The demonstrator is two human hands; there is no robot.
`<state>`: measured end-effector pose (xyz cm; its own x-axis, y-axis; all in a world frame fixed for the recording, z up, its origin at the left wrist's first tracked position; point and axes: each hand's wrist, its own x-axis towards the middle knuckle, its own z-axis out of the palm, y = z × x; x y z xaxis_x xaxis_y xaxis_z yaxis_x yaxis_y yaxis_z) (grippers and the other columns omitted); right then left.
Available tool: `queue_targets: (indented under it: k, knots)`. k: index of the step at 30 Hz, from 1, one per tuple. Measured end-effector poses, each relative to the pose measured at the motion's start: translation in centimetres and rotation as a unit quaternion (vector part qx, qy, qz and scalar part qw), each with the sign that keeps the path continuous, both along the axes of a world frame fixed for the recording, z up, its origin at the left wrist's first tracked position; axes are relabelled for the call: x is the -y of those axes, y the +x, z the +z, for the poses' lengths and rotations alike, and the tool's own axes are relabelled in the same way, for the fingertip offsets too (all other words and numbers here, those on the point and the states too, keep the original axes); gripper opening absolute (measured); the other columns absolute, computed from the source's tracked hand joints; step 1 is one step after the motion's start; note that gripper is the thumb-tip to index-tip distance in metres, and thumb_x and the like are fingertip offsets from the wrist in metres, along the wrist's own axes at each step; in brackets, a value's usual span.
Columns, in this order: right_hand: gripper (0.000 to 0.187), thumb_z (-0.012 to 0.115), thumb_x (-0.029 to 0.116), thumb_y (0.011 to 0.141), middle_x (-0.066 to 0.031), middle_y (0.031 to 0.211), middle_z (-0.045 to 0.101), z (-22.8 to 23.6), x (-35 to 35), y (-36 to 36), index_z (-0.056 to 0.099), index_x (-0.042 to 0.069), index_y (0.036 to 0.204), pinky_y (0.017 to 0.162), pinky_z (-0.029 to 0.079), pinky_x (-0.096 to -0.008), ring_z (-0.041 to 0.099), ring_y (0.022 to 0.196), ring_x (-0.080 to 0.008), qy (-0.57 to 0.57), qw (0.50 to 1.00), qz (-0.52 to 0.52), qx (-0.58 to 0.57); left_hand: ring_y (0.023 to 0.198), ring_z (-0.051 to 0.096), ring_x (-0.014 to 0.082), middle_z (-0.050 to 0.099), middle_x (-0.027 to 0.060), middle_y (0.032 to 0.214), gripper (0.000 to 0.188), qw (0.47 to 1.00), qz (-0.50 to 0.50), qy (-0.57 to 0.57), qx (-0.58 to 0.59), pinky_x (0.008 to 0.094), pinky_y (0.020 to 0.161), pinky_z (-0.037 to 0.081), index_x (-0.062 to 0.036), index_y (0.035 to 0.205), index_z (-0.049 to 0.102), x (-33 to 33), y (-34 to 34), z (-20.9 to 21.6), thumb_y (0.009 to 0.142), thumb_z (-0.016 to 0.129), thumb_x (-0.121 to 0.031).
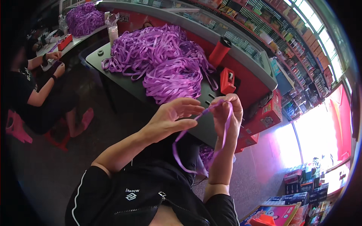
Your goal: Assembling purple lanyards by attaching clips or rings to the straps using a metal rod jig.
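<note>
A narrow purple ribbon loop point(228, 128) hangs from my right hand point(227, 113), pinched between thumb and fingers above the near edge of the table. Its lower end dangles in front of my lap, and a darker purple bit shows near the pinch. My left hand point(169, 117) is to the left of the loop, thumb and fingers apart. Its fingertips come close to the darker bit; whether they touch it I cannot tell. Beyond both hands a large heap of purple ribbons point(158, 52) covers much of the dark table point(132, 87), with a bundled pile point(173, 81) at its near side.
A red tape dispenser point(227, 81) and a red cylinder point(220, 52) stand right of the heap. Stacked cups point(112, 32) rise behind it. Red boxes point(264, 116) lie to the right. At the left another person point(41, 86) sits by a second table with more purple ribbons point(85, 19).
</note>
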<state>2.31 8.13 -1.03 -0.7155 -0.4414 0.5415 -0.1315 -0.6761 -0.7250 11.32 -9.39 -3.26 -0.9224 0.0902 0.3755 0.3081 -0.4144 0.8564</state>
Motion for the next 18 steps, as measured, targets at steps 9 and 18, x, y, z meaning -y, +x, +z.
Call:
queue_targets:
  k: [9,18]
  knots:
    - [0.032,0.045,-0.003,0.088,-0.0139,0.109,0.066,-3.1,-1.3,1.6,0.056,-0.004,0.118,0.093,0.044,-0.0314,0.061,0.103,-0.0196,0.245,0.951,-0.190,-0.024,0.083,0.065,0.0121,0.067,0.0057,0.089,0.014,0.995,0.049,-0.015,0.082,0.0225,0.075,0.050,0.0017,0.101,0.063,2.0,0.0,-3.7,0.088,0.063,-0.002]
    - [0.025,0.055,0.015,0.094,-0.0027,0.085,0.066,-5.0,1.2,4.0,0.064,-0.002,0.109,0.065,0.039,-0.0186,0.051,0.071,-0.0047,0.379,0.924,-0.025,0.052,0.082,0.063,0.0082,0.066,0.0037,0.090,0.012,0.990,0.032,-0.084,0.112,0.0201,0.073,0.048,0.0001,0.099,0.064,2.5,0.9,-4.5,0.088,0.065,-0.005]
